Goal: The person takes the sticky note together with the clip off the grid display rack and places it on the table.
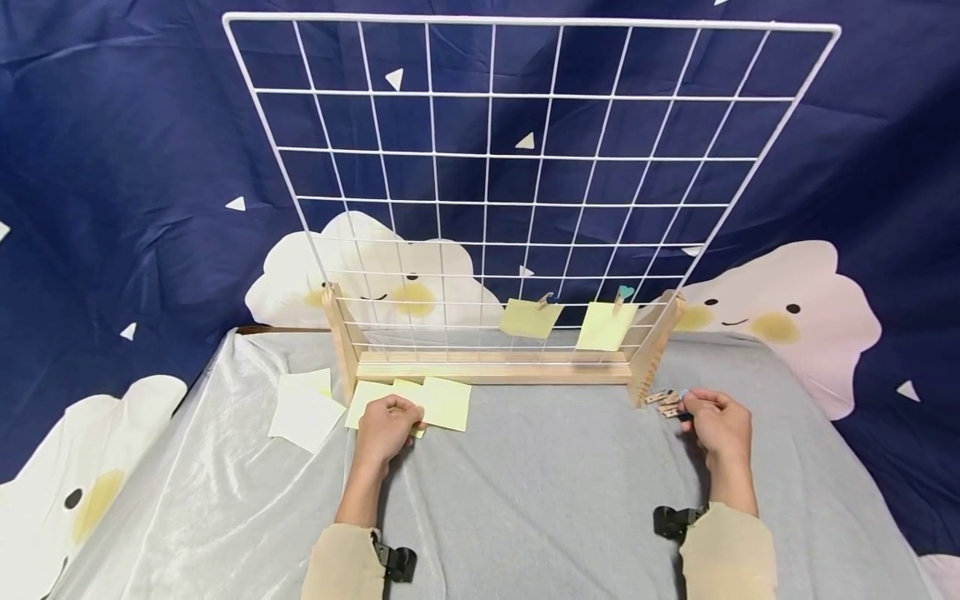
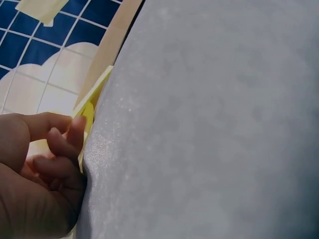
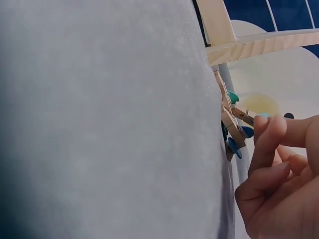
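Observation:
My left hand is over a row of pale yellow paper notes in front of the wooden stand. In the left wrist view its thumb and finger pinch a yellow note, whose edge bends up off the cloth. At the stand's right foot, my right hand pinches a small wooden clothespin by its light blue end. More mini clothespins with green and blue decorations lie in a pile just beside its fingertips. Two yellow notes hang on the white wire grid, each held by a clothespin.
White paper pieces lie left of my left hand. The grid stands upright in its wooden base, leaning over the back of the grey cloth-covered table. Behind it hangs a navy cloth with clouds.

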The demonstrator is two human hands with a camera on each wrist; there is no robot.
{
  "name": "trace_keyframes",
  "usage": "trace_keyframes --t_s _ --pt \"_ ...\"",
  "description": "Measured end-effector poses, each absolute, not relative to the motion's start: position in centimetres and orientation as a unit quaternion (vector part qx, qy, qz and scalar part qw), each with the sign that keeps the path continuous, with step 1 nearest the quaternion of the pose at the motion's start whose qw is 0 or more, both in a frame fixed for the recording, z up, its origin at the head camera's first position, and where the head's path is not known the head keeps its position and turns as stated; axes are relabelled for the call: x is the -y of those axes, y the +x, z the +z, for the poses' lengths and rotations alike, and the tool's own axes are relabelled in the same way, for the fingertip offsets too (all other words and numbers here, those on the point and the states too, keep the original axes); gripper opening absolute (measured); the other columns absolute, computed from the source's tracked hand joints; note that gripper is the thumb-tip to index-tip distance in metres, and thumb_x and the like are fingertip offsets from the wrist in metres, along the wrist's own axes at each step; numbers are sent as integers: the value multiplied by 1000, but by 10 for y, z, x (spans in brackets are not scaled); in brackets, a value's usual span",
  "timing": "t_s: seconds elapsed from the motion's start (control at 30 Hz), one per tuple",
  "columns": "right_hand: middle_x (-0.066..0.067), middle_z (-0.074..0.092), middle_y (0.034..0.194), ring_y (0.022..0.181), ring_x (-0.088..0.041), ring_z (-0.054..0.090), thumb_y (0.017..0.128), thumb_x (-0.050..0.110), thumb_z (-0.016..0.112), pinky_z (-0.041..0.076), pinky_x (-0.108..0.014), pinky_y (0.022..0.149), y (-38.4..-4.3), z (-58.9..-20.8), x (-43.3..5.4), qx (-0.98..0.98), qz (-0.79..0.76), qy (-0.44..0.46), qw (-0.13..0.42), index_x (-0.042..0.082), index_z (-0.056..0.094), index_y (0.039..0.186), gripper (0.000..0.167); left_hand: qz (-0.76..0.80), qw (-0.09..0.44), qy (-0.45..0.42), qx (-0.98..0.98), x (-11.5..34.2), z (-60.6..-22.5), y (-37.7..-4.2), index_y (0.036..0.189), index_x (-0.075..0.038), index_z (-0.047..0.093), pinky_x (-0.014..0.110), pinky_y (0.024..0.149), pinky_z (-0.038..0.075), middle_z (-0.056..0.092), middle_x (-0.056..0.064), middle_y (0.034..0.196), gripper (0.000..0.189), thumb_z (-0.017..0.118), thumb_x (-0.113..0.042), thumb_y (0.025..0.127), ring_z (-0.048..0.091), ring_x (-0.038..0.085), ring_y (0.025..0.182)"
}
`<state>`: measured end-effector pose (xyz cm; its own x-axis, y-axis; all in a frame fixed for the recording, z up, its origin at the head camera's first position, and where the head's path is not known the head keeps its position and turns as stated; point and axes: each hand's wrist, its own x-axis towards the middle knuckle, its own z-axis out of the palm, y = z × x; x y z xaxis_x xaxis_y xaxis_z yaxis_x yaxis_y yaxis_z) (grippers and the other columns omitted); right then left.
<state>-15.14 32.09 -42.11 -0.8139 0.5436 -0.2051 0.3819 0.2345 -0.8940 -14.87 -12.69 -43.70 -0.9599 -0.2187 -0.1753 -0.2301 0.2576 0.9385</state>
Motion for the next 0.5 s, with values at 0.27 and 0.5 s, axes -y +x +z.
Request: trace_keyframes --t_s 0.27,0.5 --pt "17 62 70 51 -5 59 102 17 56 41 -23 42 -150 -415 -320 773 553 -295 98 -2 58 123 28 569 -25 -146 -809 127 -436 -150 79 -6 67 25 50 36 61 -3 58 11 73 -13 85 46 10 51" --pt "13 66 67 46 -4 56 100 9 61 48 -18 48 -150 -404 -315 735 606 -262 155 -3 60 112 17 572 -26 -148 -806 126 -436 -151 82 -7 68 25 50 37 61 -1 60 11 73 -16 87 46 10 53"
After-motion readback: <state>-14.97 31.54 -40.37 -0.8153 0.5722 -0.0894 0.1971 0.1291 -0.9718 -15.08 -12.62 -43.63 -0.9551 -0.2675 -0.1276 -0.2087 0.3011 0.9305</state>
